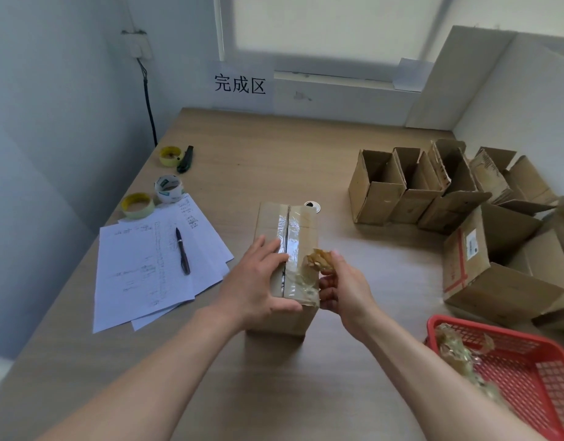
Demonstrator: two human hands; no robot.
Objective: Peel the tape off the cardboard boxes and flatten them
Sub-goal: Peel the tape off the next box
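Your left hand [261,281] lies flat on the sealed cardboard box [285,268] at the centre of the frame, fingers straight and spread over its top, thumb along the near edge. The box stands on the wooden table [274,148], and clear tape [291,230] runs down its centre seam. Your right hand [339,286], just right of the box, has its fingers curled and pinches a crumpled wad of peeled tape [320,261] at the box's right edge; the strip is part lifted from the near end of the top. In the lower right corner a red basket [525,364] holds more crumpled tape. At the right of the frame stand several opened boxes [401,192]. Left of centre, sheets of paper [140,268] lie with a pen [183,251] on them, and beyond those, toward the upper left, sit three tape rolls [168,188] and a cutter [185,159]. A sign [240,85] hangs on the wall at the top centre.
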